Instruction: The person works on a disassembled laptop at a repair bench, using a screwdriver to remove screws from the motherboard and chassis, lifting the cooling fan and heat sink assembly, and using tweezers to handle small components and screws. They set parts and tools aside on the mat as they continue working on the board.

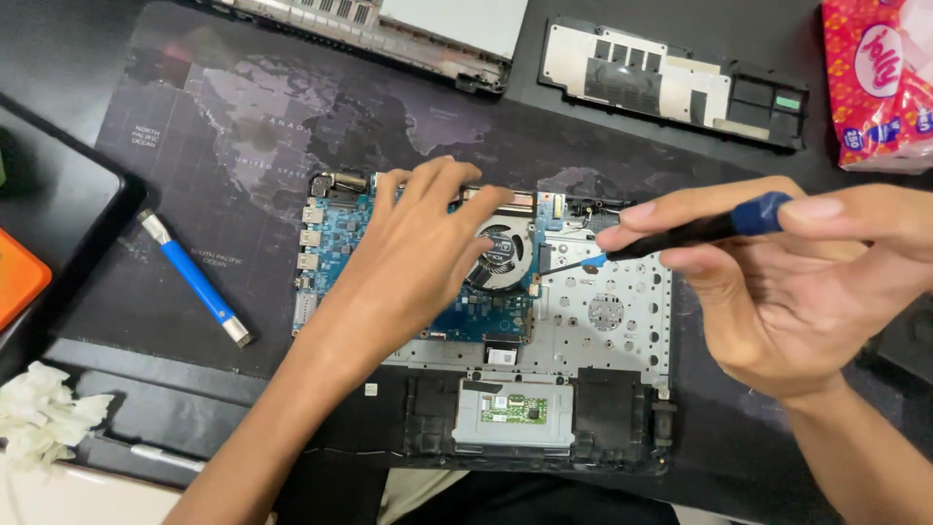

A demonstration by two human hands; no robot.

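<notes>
An opened laptop base (pixel 603 321) lies on a dark world-map mat, showing a blue circuit board (pixel 335 228), a round cooling fan (pixel 503 255) and a silver metal plate. My left hand (pixel 413 258) rests flat on the circuit board, fingers spread, fingertips at the fan's top edge. My right hand (pixel 777 272) grips a black and blue screwdriver (pixel 695 229). Its tip touches the laptop just right of the fan.
A blue and silver pen-shaped tool (pixel 194 280) lies on the mat to the left. A removed laptop cover (pixel 408 29) and a black and silver panel (pixel 671 83) sit at the top. A red tissue pack (pixel 875 83) is top right; crumpled white tissue (pixel 39 413) bottom left.
</notes>
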